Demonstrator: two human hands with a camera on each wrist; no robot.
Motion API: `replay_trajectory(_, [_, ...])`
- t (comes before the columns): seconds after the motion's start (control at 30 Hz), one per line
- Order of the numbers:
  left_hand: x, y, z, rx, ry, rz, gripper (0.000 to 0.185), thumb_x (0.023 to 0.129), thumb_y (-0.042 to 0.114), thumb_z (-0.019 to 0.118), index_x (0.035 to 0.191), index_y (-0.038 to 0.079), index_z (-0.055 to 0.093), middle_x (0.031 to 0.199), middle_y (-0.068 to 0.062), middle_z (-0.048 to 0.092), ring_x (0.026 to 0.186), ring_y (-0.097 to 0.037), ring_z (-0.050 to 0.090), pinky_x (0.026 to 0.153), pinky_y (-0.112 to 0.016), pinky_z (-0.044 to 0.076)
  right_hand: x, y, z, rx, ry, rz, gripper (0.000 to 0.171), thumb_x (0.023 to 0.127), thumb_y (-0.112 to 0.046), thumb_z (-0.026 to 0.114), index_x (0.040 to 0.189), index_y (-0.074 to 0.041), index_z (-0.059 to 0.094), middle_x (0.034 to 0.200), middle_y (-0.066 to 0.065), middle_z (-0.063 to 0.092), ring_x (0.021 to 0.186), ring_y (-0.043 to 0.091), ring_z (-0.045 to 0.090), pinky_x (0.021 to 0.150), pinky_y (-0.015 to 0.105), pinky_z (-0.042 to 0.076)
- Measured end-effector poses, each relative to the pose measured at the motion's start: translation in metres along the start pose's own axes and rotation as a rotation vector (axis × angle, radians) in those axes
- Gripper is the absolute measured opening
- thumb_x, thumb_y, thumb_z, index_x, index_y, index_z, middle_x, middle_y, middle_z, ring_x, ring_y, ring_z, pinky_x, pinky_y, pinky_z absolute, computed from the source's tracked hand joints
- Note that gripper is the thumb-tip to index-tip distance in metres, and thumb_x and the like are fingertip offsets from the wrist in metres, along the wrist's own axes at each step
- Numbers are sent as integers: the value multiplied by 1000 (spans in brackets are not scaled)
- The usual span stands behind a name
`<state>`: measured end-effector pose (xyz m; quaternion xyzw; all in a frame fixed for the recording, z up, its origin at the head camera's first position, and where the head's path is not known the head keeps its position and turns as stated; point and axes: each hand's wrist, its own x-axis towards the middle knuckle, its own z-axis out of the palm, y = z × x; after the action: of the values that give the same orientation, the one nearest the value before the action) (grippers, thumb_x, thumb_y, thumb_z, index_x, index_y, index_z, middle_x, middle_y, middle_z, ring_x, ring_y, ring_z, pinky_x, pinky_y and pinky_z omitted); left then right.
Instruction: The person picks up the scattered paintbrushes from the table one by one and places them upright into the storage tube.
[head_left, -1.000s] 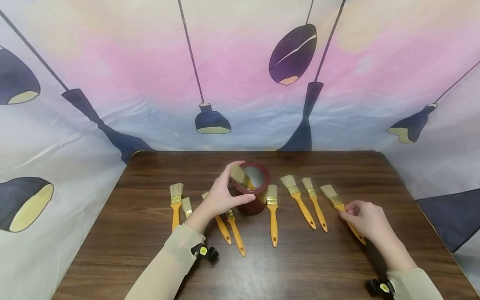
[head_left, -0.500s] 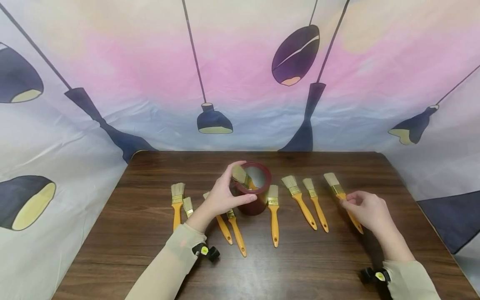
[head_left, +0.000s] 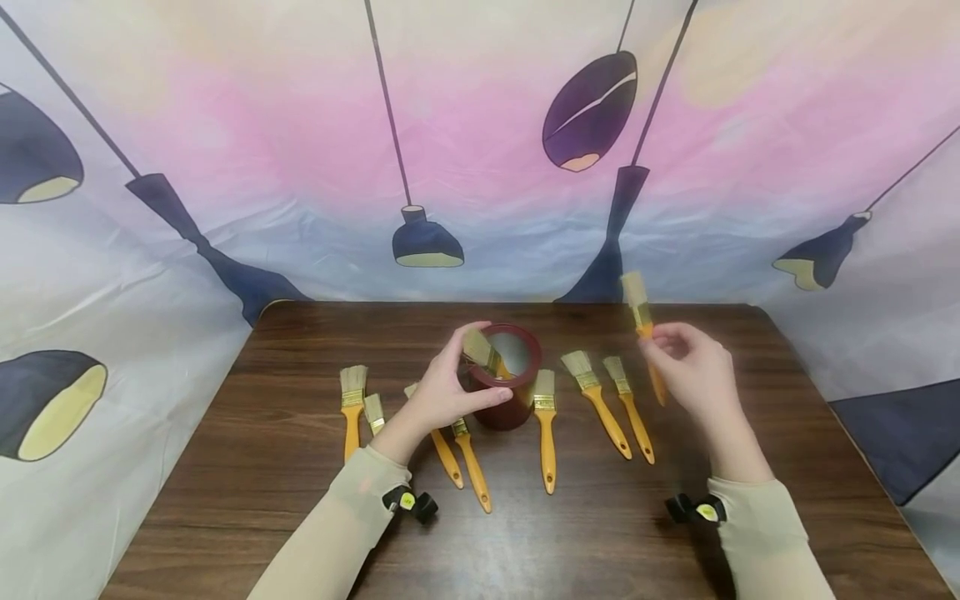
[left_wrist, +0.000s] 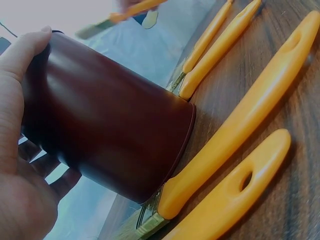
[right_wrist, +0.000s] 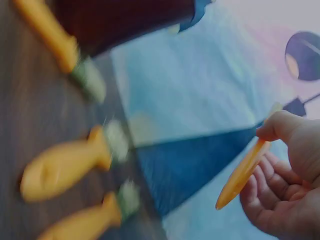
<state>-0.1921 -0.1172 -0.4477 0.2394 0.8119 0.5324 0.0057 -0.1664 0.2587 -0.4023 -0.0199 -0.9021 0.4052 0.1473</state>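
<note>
my right hand (head_left: 690,371) has its fingers (head_left: 670,343) pinched on the orange handle of a paintbrush (head_left: 643,327), bristles up, held clear above the counter (head_left: 615,533). my left hand (head_left: 442,392) wraps its fingers round the dark red cup (head_left: 510,400), which stands on the counter with one brush (head_left: 483,354) inside. i see other brushes (head_left: 600,400) lying either side of the cup.

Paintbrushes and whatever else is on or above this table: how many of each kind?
Paintbrushes: 9 (7 lying on the table, 1 standing in the cup, 1 held in the right hand)
Cup: 1
Total: 10
</note>
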Motion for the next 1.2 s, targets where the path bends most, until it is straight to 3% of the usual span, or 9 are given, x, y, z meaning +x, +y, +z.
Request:
replay_trajectory(0.23, [-1,-1,1,-7,-5,7,103,84,41,95,168,26,37,157,0,55,145,-26,52,116,-65,42,10,-42,28,241,74,-85,27,102,-24,81,117,-3,77,104,11,77,89,12,69,78,19,54])
replay_trajectory(0.63, [-2,1,1,-39,-9,13,101,84,28,96,167,27,38,155,-3,57,141,-26,55,116,-62,43,9,-96,78,656,72,-330,25,94,8,80,118,7,73,104,4,71,95,16,70,87,25,59])
replay_trajectory(0.9, [1,5,-3,-36,-11,24,98,86,31,94,166,33,38,153,0,58,135,-22,59,113,-56,46,2,-108,100,611,9,-520,28,94,6,81,121,3,74,109,14,72,98,18,73,88,28,61])
replay_trajectory(1.2, [0,5,-2,-36,-20,0,103,85,25,94,169,25,35,165,-7,48,143,-30,53,115,-62,43,-1,-101,114,456,-77,-525,22,97,-9,85,118,-9,78,108,5,73,92,21,72,80,35,62])
